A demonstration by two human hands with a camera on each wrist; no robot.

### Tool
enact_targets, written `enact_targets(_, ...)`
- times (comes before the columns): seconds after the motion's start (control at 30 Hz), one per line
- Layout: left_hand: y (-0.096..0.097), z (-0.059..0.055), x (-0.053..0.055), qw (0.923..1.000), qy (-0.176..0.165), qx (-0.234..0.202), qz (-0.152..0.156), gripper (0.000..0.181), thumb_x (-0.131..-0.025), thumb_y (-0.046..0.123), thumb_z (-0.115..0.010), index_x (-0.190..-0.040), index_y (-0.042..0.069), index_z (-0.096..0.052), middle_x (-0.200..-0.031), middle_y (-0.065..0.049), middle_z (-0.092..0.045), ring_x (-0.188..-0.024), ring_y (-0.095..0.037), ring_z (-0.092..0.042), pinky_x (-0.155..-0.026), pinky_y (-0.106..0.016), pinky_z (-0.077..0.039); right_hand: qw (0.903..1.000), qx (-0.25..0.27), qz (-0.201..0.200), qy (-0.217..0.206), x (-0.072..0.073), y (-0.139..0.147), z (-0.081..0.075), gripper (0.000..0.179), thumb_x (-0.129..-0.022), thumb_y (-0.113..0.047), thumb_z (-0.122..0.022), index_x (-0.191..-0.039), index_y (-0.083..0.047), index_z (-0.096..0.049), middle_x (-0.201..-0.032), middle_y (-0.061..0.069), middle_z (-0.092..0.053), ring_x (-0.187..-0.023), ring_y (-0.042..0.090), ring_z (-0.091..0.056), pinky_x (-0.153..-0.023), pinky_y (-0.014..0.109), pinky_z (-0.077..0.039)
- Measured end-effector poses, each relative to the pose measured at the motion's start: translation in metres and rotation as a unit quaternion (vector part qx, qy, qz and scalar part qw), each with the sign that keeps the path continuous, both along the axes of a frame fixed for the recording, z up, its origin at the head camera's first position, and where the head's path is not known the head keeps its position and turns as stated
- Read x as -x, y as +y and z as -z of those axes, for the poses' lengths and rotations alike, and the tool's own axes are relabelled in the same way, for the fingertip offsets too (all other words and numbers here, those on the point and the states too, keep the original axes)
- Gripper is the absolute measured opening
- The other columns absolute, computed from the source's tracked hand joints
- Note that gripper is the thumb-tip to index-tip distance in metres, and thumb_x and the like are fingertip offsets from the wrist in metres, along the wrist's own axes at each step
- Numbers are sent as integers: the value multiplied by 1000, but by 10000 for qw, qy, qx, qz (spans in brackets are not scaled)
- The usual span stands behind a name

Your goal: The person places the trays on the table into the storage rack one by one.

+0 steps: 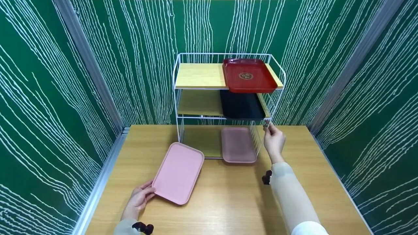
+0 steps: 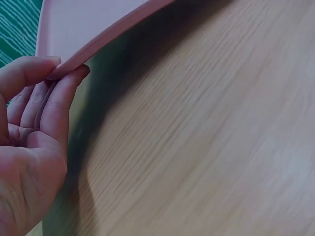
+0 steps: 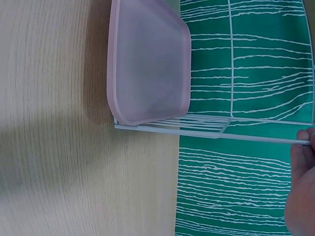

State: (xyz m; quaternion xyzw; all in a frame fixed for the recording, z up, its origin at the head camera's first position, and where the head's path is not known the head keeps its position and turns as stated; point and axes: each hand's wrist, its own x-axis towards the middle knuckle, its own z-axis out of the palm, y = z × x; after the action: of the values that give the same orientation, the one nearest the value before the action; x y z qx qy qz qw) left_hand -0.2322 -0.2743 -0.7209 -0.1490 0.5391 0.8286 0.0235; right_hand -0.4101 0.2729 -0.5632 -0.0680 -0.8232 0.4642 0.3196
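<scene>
My left hand (image 1: 138,199) pinches the near left corner of a pink tray (image 1: 179,173), thumb on top and fingers beneath. In the left wrist view that tray (image 2: 93,24) is tilted over the wooden table, its shadow below. My right hand (image 1: 273,140) grips the front right upright of a white wire rack (image 1: 179,130), just below the middle shelf. On the rack's bottom shelf, at the right, lies a second pink tray (image 1: 238,145), also plain in the right wrist view. A black tray (image 1: 242,105) sits on the middle shelf and a red tray (image 1: 249,75) on the top one.
The rack stands at the back of a wooden table (image 1: 228,202). Its wooden top shelf (image 1: 200,75) shows bare board on the left. Green walls (image 1: 147,32) with white wavy lines enclose the table, with metal posts (image 1: 93,62) at the corners.
</scene>
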Motion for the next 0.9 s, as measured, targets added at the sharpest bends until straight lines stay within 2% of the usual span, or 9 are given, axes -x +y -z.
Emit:
enact_targets(0.23, 18, -4, 7, 9993, 86, 20, 371, 56, -93, -17, -64, -147, -16, -51, -119, -9, -75, -95, -19, -75, -86, -31, -65, 10000, 10, -11, -11, 2, -1, -1, 25, -104, -7, -69, -127, -7, -79, -111, 12, -81, -101, 28, -77, -81, 34, -59)
enact_targets(0.33, 27, -5, 10, 9983, 141, 51, 564, 56, -93, -17, -64, -147, -16, -51, -120, -9, -74, -96, -17, -74, -88, -31, -65, 9999, -59, 37, 81, 2, 0, 1, 24, -103, -6, -69, -125, -5, -80, -109, 12, -81, -99, 28, -78, -77, 30, -57)
enact_targets(0.47, 38, -5, 16, 9972, 234, 48, 715, 55, -94, -17, -62, -147, -18, -50, -119, -11, -74, -96, -15, -73, -88, -30, -64, 9994, -176, 51, 285, 2, 0, 2, 20, -102, -3, -71, -119, -4, -82, -104, 11, -82, -92, 27, -78, -69, 18, -49)
enact_targets(0.6, 53, -4, 22, 9975, 307, -78, 627, 51, -93, -17, -62, -144, -18, -54, -119, -10, -76, -94, -16, -74, -84, -29, -65, 9992, -166, 30, 353, 0, 0, 3, 19, -102, -2, -70, -117, -2, -81, -103, 13, -82, -91, 28, -78, -67, 9, -44)
enact_targets(0.7, 65, -2, 27, 9980, 307, -223, 502, 49, -94, -17, -61, -142, -17, -56, -120, -10, -76, -94, -16, -74, -84, -29, -65, 9995, -85, 29, 294, -1, 0, 2, 20, -102, -3, -69, -119, -1, -81, -105, 13, -81, -93, 28, -78, -67, 8, -43)
enact_targets(0.77, 73, -1, 30, 9982, 275, -321, 420, 50, -94, -17, -61, -144, -18, -54, -122, -13, -75, -95, -16, -74, -86, -30, -65, 9997, -33, 14, 241, -1, -1, 2, 21, -103, -3, -69, -120, -2, -80, -107, 13, -81, -95, 27, -78, -70, 11, -47)
enact_targets(0.9, 87, -1, 35, 9990, 175, -322, 263, 58, -93, -17, -61, -148, -20, -45, -130, -22, -72, -98, -16, -73, -88, -30, -64, 9999, 44, -11, 136, -1, -2, 0, 22, -103, -4, -69, -121, -4, -81, -109, 12, -81, -98, 27, -77, -76, 24, -56)
